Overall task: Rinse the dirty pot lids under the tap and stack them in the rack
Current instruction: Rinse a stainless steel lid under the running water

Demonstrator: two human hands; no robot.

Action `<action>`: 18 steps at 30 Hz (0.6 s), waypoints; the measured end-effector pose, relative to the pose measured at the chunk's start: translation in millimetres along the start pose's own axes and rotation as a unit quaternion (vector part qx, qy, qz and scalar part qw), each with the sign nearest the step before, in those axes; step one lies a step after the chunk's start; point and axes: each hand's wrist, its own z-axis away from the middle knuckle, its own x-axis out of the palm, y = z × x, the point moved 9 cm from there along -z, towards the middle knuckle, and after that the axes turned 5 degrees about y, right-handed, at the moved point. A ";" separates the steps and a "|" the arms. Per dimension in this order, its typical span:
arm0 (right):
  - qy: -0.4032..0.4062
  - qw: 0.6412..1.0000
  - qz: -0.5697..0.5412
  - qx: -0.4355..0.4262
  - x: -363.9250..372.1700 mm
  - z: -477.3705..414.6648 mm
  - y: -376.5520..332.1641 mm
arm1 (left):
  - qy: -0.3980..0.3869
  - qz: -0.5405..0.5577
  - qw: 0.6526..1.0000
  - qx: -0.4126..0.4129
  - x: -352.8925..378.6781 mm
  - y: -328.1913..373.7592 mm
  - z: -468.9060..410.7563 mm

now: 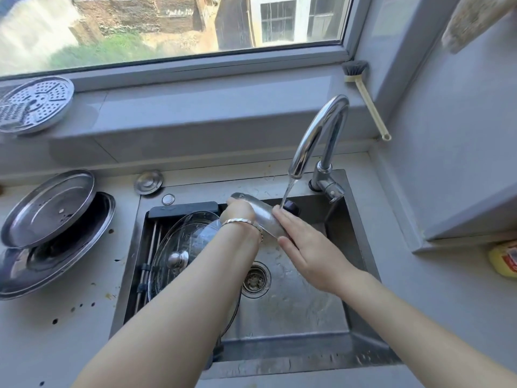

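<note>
A glass pot lid (261, 212) with a dark knob is tilted on edge under the running tap (316, 135). My left hand (237, 211) grips its far rim. My right hand (305, 245) lies flat against its near face, fingers straight, and water falls on the fingertips. Another glass lid (181, 242) with a metal knob leans in the rack (151, 247) on the left side of the sink (293, 303). Two steel lids (50, 208) lie stacked on the counter at the left.
A perforated steamer plate (30, 105) sits on the window sill at the left. A dish brush (363, 93) leans in the right corner. A yellow bottle (503, 259) stands at the right edge. A small round steel cap (148, 182) lies behind the sink.
</note>
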 end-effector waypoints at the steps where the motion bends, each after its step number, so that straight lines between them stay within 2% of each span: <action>1: 0.017 1.000 -0.022 0.002 -3.2 2.5 1.9 | -0.010 0.092 0.995 -0.033 1.8 -4.8 2.2; 3: 0.050 0.996 -0.061 0.051 -12.8 -5.0 7.8 | -0.025 0.083 0.996 -0.029 3.2 -11.1 17.7; 4: 0.041 0.995 -0.056 0.075 -12.2 -11.8 8.8 | -0.023 0.085 0.996 -0.032 7.9 -14.9 15.2; 6: -0.016 0.995 0.003 0.095 -1.1 -26.5 0.5 | -0.068 0.103 0.992 -0.034 13.7 -20.0 17.5; 9: -0.024 0.996 0.005 0.086 10.2 -33.1 -8.2 | -0.023 0.159 0.984 -0.079 0.7 -29.4 27.8; 14: 0.047 0.997 -0.065 -0.008 8.1 11.5 1.1 | 0.028 0.252 0.963 -0.090 -36.3 -43.3 1.9; 16: 0.058 0.990 -0.127 0.037 9.9 25.4 30.1 | 0.023 0.276 0.957 -0.086 -45.8 -47.2 -6.8; 18: 0.049 0.968 -0.212 0.125 17.9 31.4 64.6 | 0.014 0.282 0.957 -0.074 -54.1 -47.8 -12.2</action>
